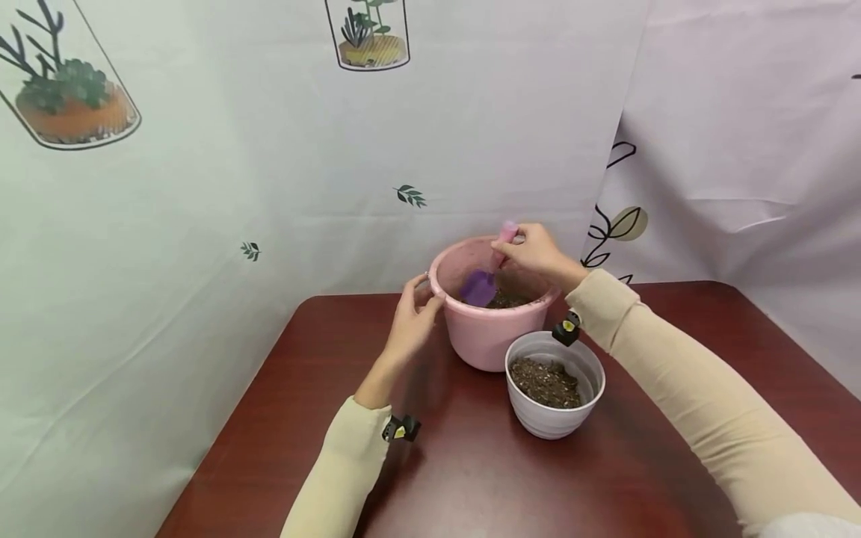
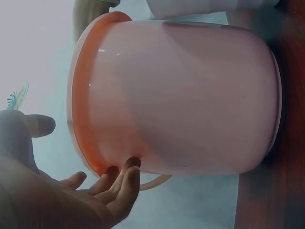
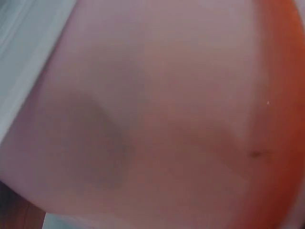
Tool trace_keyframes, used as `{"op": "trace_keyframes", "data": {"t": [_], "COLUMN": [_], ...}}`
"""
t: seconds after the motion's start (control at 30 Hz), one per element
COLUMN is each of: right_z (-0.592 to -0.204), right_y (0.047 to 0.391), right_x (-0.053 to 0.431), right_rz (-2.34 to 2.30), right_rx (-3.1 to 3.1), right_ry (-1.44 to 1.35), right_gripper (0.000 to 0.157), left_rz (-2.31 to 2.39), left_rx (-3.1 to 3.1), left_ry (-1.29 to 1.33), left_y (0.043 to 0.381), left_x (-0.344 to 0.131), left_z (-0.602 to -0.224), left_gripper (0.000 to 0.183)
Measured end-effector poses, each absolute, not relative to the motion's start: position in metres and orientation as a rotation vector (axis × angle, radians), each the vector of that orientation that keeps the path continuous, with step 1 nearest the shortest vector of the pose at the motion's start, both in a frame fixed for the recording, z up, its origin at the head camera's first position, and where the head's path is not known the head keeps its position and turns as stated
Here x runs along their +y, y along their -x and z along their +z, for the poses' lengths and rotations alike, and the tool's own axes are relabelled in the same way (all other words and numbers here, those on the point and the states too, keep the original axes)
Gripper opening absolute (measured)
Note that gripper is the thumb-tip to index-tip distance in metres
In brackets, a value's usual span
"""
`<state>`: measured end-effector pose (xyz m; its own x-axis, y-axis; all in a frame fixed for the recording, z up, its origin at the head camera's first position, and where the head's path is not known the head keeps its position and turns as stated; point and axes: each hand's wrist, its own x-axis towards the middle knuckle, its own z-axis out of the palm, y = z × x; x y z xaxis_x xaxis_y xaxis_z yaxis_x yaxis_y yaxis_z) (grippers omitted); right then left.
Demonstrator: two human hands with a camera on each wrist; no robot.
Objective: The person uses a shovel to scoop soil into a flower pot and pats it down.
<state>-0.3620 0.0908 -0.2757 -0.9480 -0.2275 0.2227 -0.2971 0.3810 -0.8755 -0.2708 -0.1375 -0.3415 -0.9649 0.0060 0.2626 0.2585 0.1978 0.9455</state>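
Observation:
A pink bucket (image 1: 477,340) stands on the table with dark soil (image 1: 506,300) inside. My right hand (image 1: 536,250) grips the pink handle of a small toy shovel, whose purple blade (image 1: 478,289) hangs inside the bucket, tilted, over the soil. At the bucket's left rim is my left hand (image 1: 412,323). In the left wrist view its loosely spread fingers (image 2: 126,183) touch the outer wall below the rim, while the thumb stands apart. Bucket wall (image 3: 181,95) fills most of the right wrist view, which leaves my right hand out.
Right in front of the bucket stands a white pot (image 1: 548,424), partly filled with soil. The dark red wooden table (image 1: 471,486) runs back to a hanging white cloth (image 1: 323,149) with plant prints. A thin bucket handle (image 2: 157,182) hangs by my left fingers.

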Motion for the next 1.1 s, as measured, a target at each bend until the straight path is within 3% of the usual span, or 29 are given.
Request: {"op": "trace_keyframes", "data": {"t": [0.27,0.6,1.1], "right_z": [-0.284,-0.282,-0.281], "right_y": [0.368,0.365,0.366], "right_x": [0.095,0.094,0.088], "right_rz": [1.383,1.081,1.622], "right_rx": [-2.677,-2.774,-2.63], "right_ry": [-0.475,-0.733,-0.665], "right_gripper": [0.024,0.027,0.031], "left_rz": [-1.773,-1.746,-1.723], "left_rx": [-2.273,-2.263,-2.27], "left_ry": [0.262,0.274,0.263], "left_y": [0.277,0.272,0.273], "left_x": [-0.13,-0.126,-0.132], "left_z": [-0.348,-0.354,-0.348], "left_gripper": [0.059,0.058,0.059]}}
